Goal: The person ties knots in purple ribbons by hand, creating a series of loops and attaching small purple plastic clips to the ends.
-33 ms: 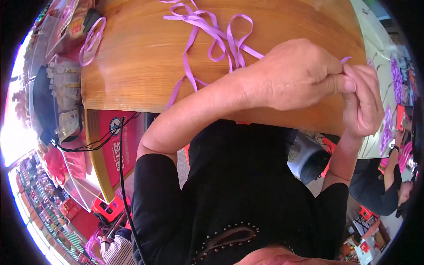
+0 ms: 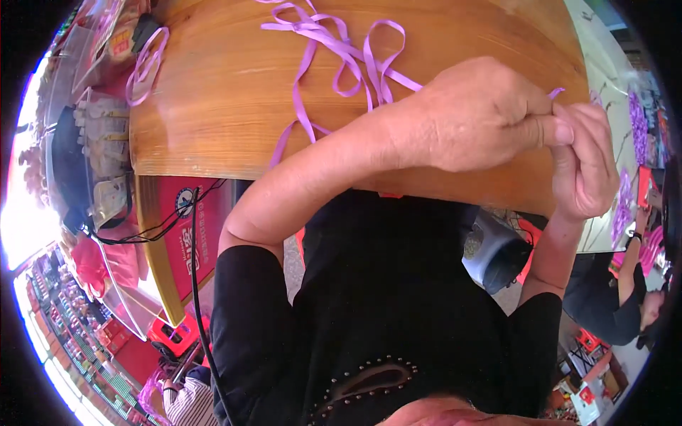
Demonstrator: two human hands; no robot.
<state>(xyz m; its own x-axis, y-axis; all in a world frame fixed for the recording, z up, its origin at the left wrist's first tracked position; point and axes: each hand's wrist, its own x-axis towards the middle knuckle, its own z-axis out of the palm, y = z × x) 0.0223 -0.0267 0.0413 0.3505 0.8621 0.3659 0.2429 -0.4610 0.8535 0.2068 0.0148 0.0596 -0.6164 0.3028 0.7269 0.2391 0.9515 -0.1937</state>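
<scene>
Both hands up over the right end of the wooden table (image 2: 220,121), and they meet fingertip to fingertip! The left hand (image 2: 483,117) reaches across with its fingers curled in and its thumb pressed against the other hand's fingers, a narrow, tight pinch. The right hand (image 2: 586,160) answers from the far side, fingers bent, tips drawn close: no wide gap in either grip. What are the 2 pinches closed on? The purple ribbon (image 2: 310,28), a short end of it poking out just above the joined fingertips, though the knuckles hide the gripped stretch itself. The rest of that ribbon lies loose on the wood, looping and crossing beyond the left forearm, 1 strand running in behind the left hand. Over at the table's left edge, a separate ribbon loop (image 2: 132,84) hangs near a black cable (image 2: 196,284) lower down.
</scene>
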